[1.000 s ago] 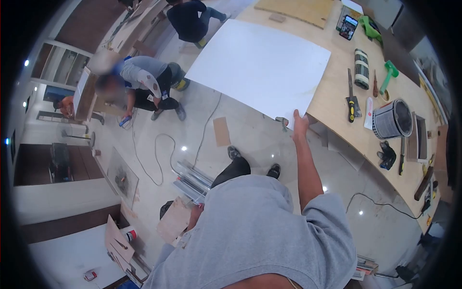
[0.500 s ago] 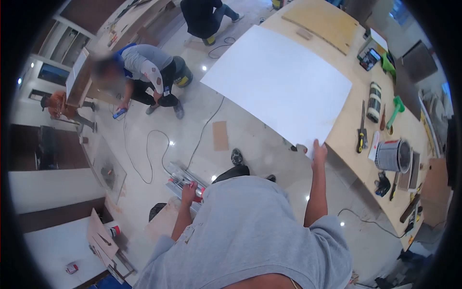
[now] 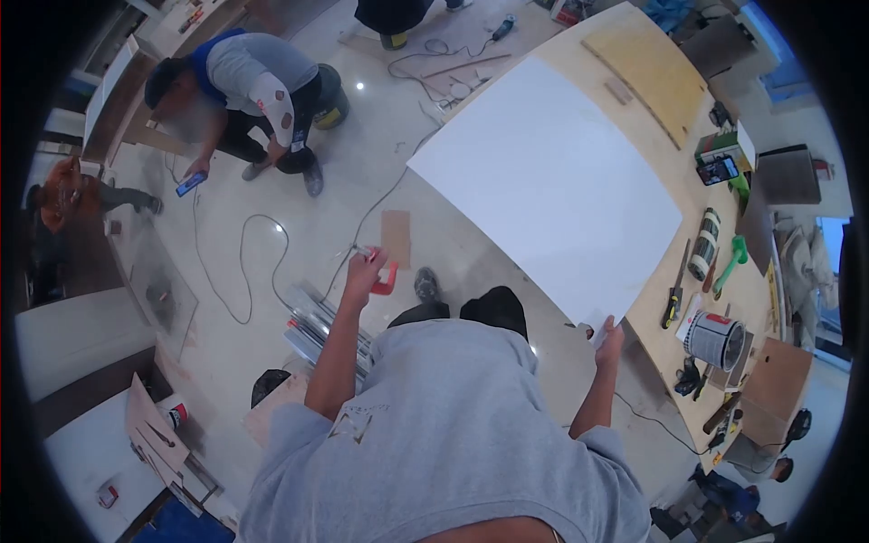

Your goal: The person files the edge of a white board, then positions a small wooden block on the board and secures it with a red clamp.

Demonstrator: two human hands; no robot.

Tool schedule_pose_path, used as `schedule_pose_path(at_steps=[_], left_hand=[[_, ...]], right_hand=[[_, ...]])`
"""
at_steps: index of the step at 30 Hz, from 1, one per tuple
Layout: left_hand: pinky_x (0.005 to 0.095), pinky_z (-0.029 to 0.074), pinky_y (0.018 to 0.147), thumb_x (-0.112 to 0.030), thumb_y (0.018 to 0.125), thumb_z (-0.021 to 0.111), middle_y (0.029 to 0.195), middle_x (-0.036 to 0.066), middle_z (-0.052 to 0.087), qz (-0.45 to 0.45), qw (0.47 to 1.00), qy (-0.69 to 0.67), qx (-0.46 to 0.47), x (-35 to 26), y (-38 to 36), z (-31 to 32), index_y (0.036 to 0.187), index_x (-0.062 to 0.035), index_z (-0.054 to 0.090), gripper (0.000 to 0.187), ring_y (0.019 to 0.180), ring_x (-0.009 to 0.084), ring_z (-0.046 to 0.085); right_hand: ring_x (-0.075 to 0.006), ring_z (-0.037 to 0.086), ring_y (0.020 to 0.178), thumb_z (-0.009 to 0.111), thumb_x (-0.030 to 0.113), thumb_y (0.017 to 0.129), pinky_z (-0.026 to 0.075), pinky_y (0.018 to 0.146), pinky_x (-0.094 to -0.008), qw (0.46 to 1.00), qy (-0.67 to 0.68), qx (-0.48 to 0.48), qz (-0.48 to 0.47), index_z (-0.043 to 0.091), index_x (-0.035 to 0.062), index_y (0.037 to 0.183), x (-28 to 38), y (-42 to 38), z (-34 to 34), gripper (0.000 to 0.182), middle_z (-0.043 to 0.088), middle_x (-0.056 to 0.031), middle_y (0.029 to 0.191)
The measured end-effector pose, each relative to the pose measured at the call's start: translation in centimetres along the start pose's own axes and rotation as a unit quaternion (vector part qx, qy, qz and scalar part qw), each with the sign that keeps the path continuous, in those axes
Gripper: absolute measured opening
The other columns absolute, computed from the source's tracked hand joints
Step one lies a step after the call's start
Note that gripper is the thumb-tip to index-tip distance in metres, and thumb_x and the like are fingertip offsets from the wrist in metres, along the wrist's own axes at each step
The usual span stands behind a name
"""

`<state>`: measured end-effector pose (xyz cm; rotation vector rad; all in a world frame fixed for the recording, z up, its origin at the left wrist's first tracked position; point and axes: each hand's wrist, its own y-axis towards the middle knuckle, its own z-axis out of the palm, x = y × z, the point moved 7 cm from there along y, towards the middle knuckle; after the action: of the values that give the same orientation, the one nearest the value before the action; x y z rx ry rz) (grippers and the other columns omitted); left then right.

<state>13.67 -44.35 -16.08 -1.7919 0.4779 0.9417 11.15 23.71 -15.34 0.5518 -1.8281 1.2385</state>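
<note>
A large white sheet (image 3: 552, 181) lies on the wooden workbench (image 3: 652, 317), its near-left side jutting past the bench edge. My right hand (image 3: 608, 344) pinches the sheet's near corner. Raised over the floor, my left hand (image 3: 364, 276) is closed around a red tool (image 3: 386, 279), which looks like a clamp or a saw frame. Below that hand, metal rails (image 3: 317, 330) lie on the floor. A brown board piece (image 3: 396, 239) is on the floor just beyond the red tool.
On the bench are a paint can (image 3: 715, 339), a roller (image 3: 704, 242), a green tool (image 3: 731, 267), a yellow-handled tool (image 3: 671, 308) and a phone (image 3: 718, 169). A crouching person (image 3: 258, 81) holds a blue device at the left. Cables (image 3: 244, 262) cross the floor.
My left hand has risen away from the metal rails with the red tool in it. My view has shifted, and my right hand still holds the sheet's corner.
</note>
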Motion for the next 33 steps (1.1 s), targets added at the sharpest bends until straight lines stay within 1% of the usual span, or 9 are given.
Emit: schedule_pose_path(at_steps=[2, 5, 8, 12, 15, 21, 27, 30, 33], left_hand=[[0.0285, 0.046, 0.059, -0.039, 0.099, 0.077, 0.079, -0.004, 0.061, 0.016, 0.998, -0.059, 0.005, -1.8, 2.2, 2.1, 0.108, -0.0086, 0.069, 0.033, 0.064, 0.0091, 0.055], [0.0276, 0.043, 0.056, -0.043, 0.095, 0.082, 0.075, -0.006, 0.056, -0.03, 0.983, -0.166, 0.067, -2.7, 6.2, 5.9, 0.1, -0.0111, 0.066, 0.036, 0.06, 0.0074, 0.049], [0.0264, 0.041, 0.055, -0.041, 0.091, 0.087, 0.075, -0.006, 0.052, -0.075, 0.962, -0.252, 0.072, -4.7, 7.7, 9.8, 0.102, -0.0134, 0.066, 0.037, 0.06, 0.0053, 0.047], [0.0257, 0.04, 0.054, -0.039, 0.087, 0.092, 0.071, -0.006, 0.052, -0.083, 0.964, -0.246, 0.062, -8.1, 8.0, 13.3, 0.087, -0.0164, 0.061, 0.038, 0.057, 0.0059, 0.047], [0.0267, 0.041, 0.051, -0.033, 0.084, 0.094, 0.068, -0.005, 0.052, -0.078, 0.965, -0.247, 0.027, -8.4, 8.6, 14.6, 0.082, -0.0143, 0.061, 0.038, 0.053, 0.008, 0.048], [0.0295, 0.039, 0.046, -0.027, 0.084, 0.094, 0.062, -0.004, 0.051, -0.096, 0.951, -0.293, 0.01, -10.1, 9.7, 15.4, 0.08, -0.0149, 0.06, 0.036, 0.047, 0.0103, 0.048], [0.0272, 0.041, 0.051, -0.025, 0.085, 0.093, 0.062, -0.004, 0.052, -0.12, 0.948, -0.293, -0.006, -11.6, 11.8, 16.5, 0.081, -0.0164, 0.059, 0.036, 0.05, 0.0103, 0.05], [0.028, 0.042, 0.055, -0.033, 0.089, 0.09, 0.059, -0.004, 0.05, -0.107, 0.955, -0.278, 0.002, -12.6, 11.6, 16.9, 0.076, -0.0175, 0.059, 0.037, 0.051, 0.0094, 0.046], [0.0274, 0.042, 0.054, -0.033, 0.091, 0.089, 0.058, -0.005, 0.049, -0.103, 0.961, -0.255, 0.007, -11.8, 11.9, 16.8, 0.08, -0.017, 0.061, 0.034, 0.05, 0.0084, 0.046]], right_hand=[[-0.0244, 0.068, 0.082, 0.058, 0.031, 0.111, 0.057, 0.057, -0.0389, 1.0, -0.003, -0.004, -0.005, 0.053, 0.0021, 0.134, 0.2, -0.3, 0.2, 0.037, 0.066, -0.0108, 0.107], [-0.024, 0.068, 0.083, 0.057, 0.03, 0.111, 0.056, 0.057, -0.0391, 1.0, -0.001, -0.018, 0.011, 0.053, 0.0032, 0.136, -0.4, 0.0, 0.0, 0.037, 0.066, -0.0108, 0.108], [-0.0237, 0.068, 0.084, 0.056, 0.028, 0.112, 0.056, 0.057, -0.039, 1.0, -0.008, -0.002, 0.007, 0.052, 0.0035, 0.137, -0.3, -0.2, 0.0, 0.035, 0.066, -0.0103, 0.108], [-0.0227, 0.068, 0.083, 0.054, 0.026, 0.112, 0.055, 0.059, -0.0375, 1.0, -0.01, -0.01, 0.014, 0.052, 0.0032, 0.139, -0.4, -0.4, -0.1, 0.035, 0.066, -0.0097, 0.108], [-0.0217, 0.066, 0.079, 0.056, 0.03, 0.111, 0.054, 0.06, -0.0375, 1.0, 0.017, -0.006, 0.009, 0.054, 0.0026, 0.131, 0.5, -1.1, 0.7, 0.034, 0.067, -0.0092, 0.104], [-0.0197, 0.066, 0.081, 0.056, 0.03, 0.111, 0.054, 0.061, -0.0364, 0.999, 0.041, 0.024, 0.007, 0.055, 0.0038, 0.134, 3.0, -1.0, 3.2, 0.034, 0.067, -0.0072, 0.105], [-0.0196, 0.068, 0.082, 0.063, 0.033, 0.109, 0.058, 0.067, -0.0371, 0.999, 0.049, -0.019, 0.005, 0.058, 0.0035, 0.125, 2.3, 1.8, 2.9, 0.034, 0.068, -0.0074, 0.102], [-0.02, 0.07, 0.085, 0.065, 0.034, 0.108, 0.059, 0.071, -0.0366, 0.997, 0.059, -0.024, 0.044, 0.06, 0.0017, 0.12, 1.5, 1.8, 2.4, 0.035, 0.069, -0.0075, 0.102], [-0.0206, 0.071, 0.089, 0.066, 0.034, 0.108, 0.06, 0.077, -0.0369, 0.989, 0.085, -0.039, 0.119, 0.06, 0.0001, 0.117, 2.5, 0.8, 2.8, 0.036, 0.069, -0.0078, 0.104]])
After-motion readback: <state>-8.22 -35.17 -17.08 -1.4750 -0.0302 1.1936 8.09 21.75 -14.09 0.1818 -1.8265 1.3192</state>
